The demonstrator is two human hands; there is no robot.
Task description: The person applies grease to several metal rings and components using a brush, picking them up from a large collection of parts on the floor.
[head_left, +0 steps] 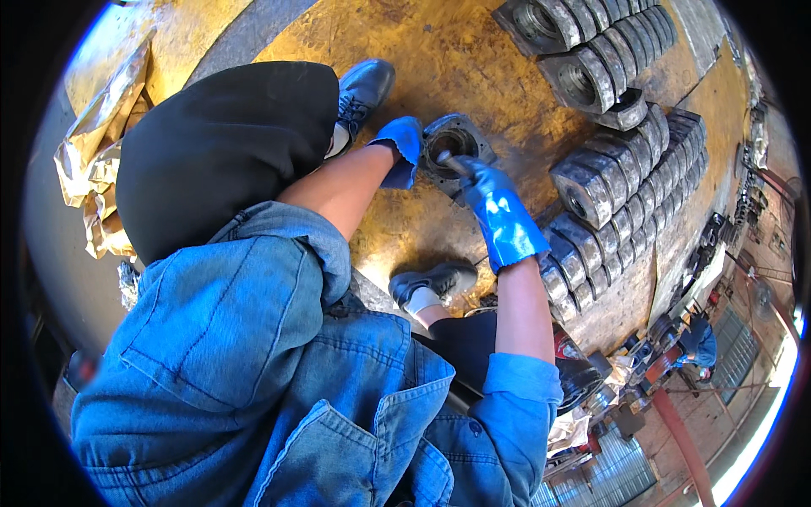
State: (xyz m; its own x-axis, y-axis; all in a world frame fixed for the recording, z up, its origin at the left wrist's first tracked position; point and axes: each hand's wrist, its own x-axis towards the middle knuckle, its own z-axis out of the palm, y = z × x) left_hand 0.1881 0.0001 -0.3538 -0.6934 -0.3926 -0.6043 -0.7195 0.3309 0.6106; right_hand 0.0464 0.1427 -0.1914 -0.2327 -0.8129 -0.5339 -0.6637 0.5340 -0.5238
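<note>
A dark metal casting [452,139] with a round, ringed opening and a squarish flange sits on the yellowish, worn floor between my feet. At its left edge, my left hand [404,145] in a blue rubber glove is closed against the rim; its fingertips are mostly hidden. My right hand [497,207], gloved in blue too, is wrapped round a short grey tool with a rounded end [452,162]. That end lies over the lower part of the opening; the glove covers the rest of the tool, so I cannot tell its exact kind.
Rows of similar thick metal castings [583,186] stand stacked to the right, with more [583,80] at the upper right. My shoes [367,89] flank the work. Crumpled brown wrapping [101,160] lies at far left. Another person [698,342] is in the distance at right.
</note>
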